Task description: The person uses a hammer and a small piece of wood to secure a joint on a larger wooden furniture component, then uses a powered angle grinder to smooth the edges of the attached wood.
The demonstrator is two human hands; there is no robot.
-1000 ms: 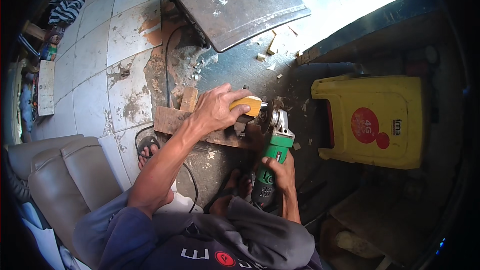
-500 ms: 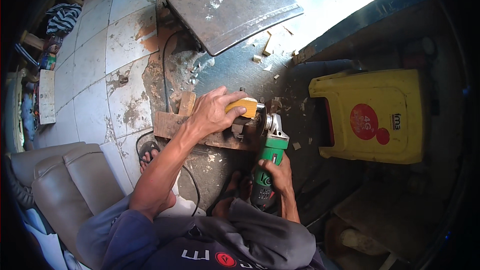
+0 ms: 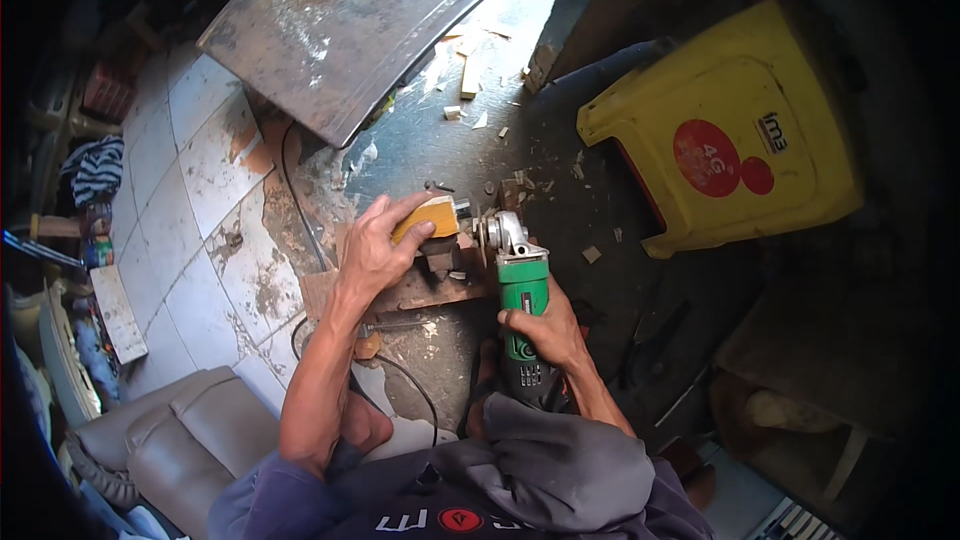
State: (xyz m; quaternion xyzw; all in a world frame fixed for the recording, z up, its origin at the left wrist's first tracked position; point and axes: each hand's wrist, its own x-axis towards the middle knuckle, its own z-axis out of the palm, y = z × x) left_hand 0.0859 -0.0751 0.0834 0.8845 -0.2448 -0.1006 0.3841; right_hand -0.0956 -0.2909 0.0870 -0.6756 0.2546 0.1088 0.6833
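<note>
My left hand (image 3: 372,250) is closed around a yellow wooden block (image 3: 430,220), thumb on its near side and fingers over the top. A short shiny metal piece (image 3: 462,207) sticks out of the block's right end, close to the grinder's disc (image 3: 484,236); whether they touch I cannot tell. My right hand (image 3: 552,328) grips the green body of an angle grinder (image 3: 524,282), its silver head pointing away from me. Beneath the block lies a wooden board (image 3: 425,292) with small dark pieces on it, partly hidden by my left hand.
A metal-topped saw table (image 3: 340,50) with a toothed blade stands far left. To the right is a yellow plastic stool (image 3: 735,130) on its side. Wood scraps (image 3: 470,78) litter the floor, a black cable (image 3: 408,375) curls near my legs, and a brown padded seat (image 3: 205,430) sits left.
The view has turned, shifting the saw table and stool leftward in the picture. My hands still hold the block and the grinder, which now appears more upright.
</note>
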